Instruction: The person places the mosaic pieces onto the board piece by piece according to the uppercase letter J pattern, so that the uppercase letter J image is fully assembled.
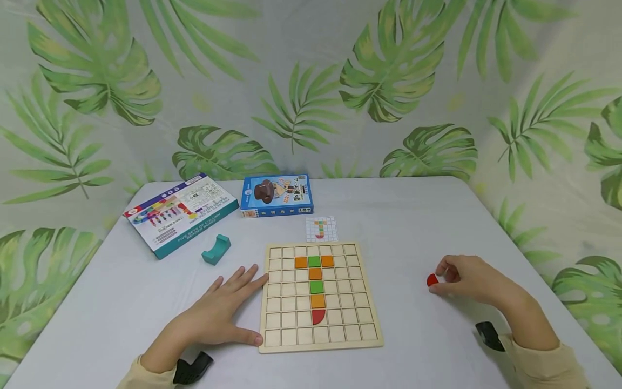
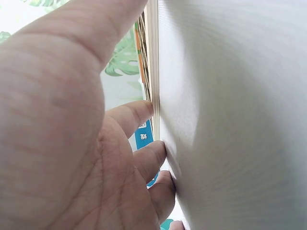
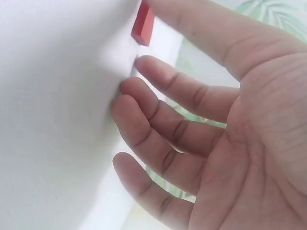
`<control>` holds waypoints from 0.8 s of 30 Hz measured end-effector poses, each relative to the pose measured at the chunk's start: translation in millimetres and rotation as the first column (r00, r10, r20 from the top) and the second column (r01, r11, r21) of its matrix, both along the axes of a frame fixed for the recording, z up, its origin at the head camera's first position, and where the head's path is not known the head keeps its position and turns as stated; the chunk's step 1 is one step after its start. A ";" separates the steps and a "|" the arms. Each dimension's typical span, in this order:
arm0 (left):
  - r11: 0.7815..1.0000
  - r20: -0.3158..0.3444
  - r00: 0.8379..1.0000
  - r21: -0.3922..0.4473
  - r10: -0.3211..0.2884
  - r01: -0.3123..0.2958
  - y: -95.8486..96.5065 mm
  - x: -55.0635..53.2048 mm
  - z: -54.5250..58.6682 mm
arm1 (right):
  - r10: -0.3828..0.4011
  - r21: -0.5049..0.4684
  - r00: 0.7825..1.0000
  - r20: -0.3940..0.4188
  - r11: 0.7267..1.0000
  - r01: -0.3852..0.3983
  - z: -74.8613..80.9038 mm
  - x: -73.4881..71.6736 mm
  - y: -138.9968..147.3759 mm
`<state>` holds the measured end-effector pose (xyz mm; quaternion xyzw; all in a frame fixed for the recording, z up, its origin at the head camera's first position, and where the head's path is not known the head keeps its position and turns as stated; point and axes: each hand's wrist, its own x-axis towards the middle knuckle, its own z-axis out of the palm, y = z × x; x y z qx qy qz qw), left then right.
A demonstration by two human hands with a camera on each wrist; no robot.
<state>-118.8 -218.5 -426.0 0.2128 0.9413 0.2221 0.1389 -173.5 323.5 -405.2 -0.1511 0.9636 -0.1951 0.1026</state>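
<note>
My left hand (image 1: 221,310) lies beside a wooden grid board (image 1: 340,344), fingers spread. Its thumb and a fingertip touch the board's left edge; in the left wrist view the fingers (image 2: 148,160) reach along that edge. Orange and green squares form a T on the board, with a red quarter-circle piece (image 1: 318,316) at its foot. On the right, my right hand (image 1: 468,278) is at a small red piece (image 1: 432,280) on the table. In the right wrist view the thumb meets this red piece (image 3: 143,26), while a small gap separates it from the index fingertip.
A small pattern card (image 1: 321,229) lies behind the board. Farther back are a blue game box (image 1: 277,195) and a white-and-teal box (image 1: 182,213). A teal curved block (image 1: 216,249) sits left of the board, on the white-covered table (image 1: 403,227).
</note>
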 end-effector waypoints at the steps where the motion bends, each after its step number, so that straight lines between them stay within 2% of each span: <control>1: 1.000 0.000 1.000 0.000 0.000 0.000 -0.1 0.0 0.0 | 0.003 0.001 1.000 -0.005 1.000 -0.003 -0.8 0.0 -0.4; 11: 1.000 0.013 1.000 0.008 0.000 0.000 0.3 0.4 2.2 | 0.083 -0.070 0.997 -0.005 0.994 -0.083 0.2 -4.9 -11.5; 18: 1.000 0.010 1.000 0.010 -0.006 0.006 1.1 0.2 2.7 | 0.094 -0.065 0.995 0.014 0.993 -0.093 4.3 -7.9 -18.6; 24: 1.000 0.013 1.000 0.010 -0.002 0.002 0.7 0.3 2.0 | 0.105 -0.052 0.995 -0.005 0.993 -0.105 4.4 -8.9 -24.2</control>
